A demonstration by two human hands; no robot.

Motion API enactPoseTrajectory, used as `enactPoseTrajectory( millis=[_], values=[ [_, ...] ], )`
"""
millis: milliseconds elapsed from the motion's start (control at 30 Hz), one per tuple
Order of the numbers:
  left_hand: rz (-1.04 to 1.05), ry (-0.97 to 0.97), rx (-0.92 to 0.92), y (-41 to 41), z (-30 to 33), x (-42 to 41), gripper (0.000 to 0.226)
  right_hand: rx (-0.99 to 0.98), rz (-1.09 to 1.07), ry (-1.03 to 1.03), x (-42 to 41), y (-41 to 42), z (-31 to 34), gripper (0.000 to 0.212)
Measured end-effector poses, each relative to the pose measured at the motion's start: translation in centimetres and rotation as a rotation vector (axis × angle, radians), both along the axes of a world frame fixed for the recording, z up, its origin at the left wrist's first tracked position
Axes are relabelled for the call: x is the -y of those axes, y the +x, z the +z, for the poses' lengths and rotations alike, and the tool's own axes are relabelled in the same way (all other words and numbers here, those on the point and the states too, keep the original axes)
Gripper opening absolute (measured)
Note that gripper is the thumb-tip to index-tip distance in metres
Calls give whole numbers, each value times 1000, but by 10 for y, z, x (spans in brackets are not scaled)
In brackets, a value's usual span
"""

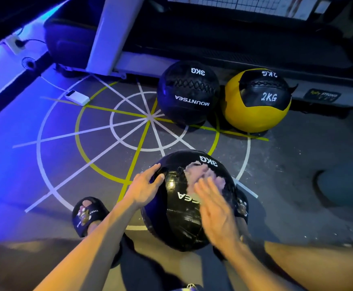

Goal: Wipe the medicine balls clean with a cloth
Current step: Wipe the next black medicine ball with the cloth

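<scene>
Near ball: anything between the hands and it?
Only the cloth, which the right hand presses flat onto the top of the near ball. The left hand rests bare on the ball's left side, thumb and fingers spread. Nothing else visible is in the way.

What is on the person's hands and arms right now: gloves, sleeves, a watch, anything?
Nothing that shows. The left hand and right hand are bare, with no gloves or rings visible. Both forearms are bare to the bottom edge of the picture: no sleeves, watch or wristband. The right hand is motion-blurred, so small details on it cannot be told.
</scene>
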State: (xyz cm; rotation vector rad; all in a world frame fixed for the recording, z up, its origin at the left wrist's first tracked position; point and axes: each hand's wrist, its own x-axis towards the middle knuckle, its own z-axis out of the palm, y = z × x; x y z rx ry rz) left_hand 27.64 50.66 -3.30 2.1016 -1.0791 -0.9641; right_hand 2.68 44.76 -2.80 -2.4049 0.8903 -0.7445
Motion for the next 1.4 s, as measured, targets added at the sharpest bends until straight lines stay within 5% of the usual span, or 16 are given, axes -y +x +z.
enactPoseTrajectory(
  millis=[133, 367, 533, 600, 733, 867, 967, 1133, 1400],
  values=[
    [4, -2, 17, 3, -1, -4, 51, -142, 476, -196, -27, 2, -3, 47],
    [13, -14, 29, 0, -1, 3, 51, 34, -156, 91, 2, -6, -3, 49],
    [105, -13, -89, 12, -5, -3, 41, -86, 355, -72, -32, 0, -6, 43],
    [121, -21, -231, 20, -7, -10, 46, -134, 384, -24, -24, -12, 0, 46],
    [113, -47, -353, 25, -8, -15, 49, 1, 30, 230, -9, -35, 29, 44],
    [201, -107, -162, -1, 3, -3, 45, 245, -549, 707, 40, -44, 43, 22],
    [207, -100, -86, -13, 3, -4, 58, 448, -718, 815, 65, -34, 70, 19],
    [207, -81, -73, -19, 3, -8, 62, 140, -378, 425, 56, 16, 94, 20],
    [118, -185, -24, -30, 5, -14, 42, -557, 573, -9, 41, 89, 46, 52]
  ],
)
